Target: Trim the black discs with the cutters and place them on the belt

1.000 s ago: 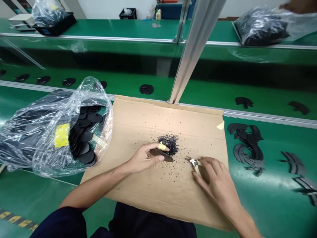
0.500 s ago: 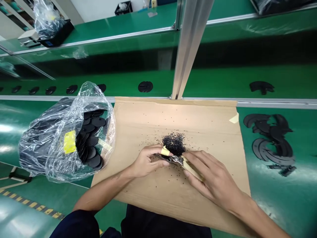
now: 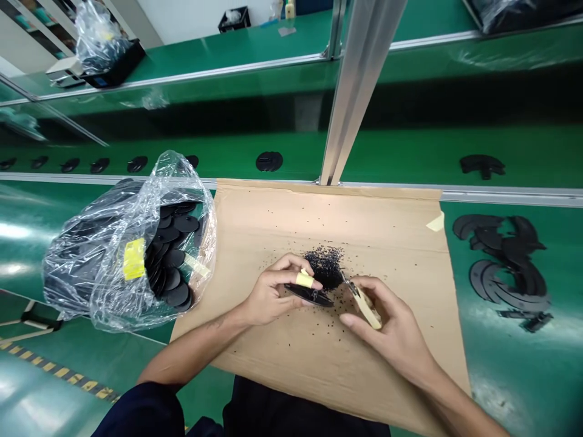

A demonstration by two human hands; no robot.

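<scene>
Blk disc [image 3: 320, 298] in L hand [image 3: 272, 297]; pliers [image 3: 366, 308] in R hand [image 3: 395, 321], apart.

At the centre of the frame, the held disc [image 3: 322, 299] is black and the finger tape [image 3: 304, 279] pale yellow. Just right, the cutter [image 3: 365, 306] has cream handles [image 3: 371, 315] and a silvery tip [image 3: 345, 280]. Black specks [image 3: 324, 260] dot the tan cardboard [image 3: 282, 358]. At left, a clear bag [image 3: 107, 243] of black pieces [image 3: 173, 258] bears a bright yellow label [image 3: 134, 259]. The bench [image 3: 567, 273] is green; the floor tape [image 3: 68, 374], lower left, alternates yellow and dark bands; the sleeve [image 3: 143, 413] is navy.
</scene>
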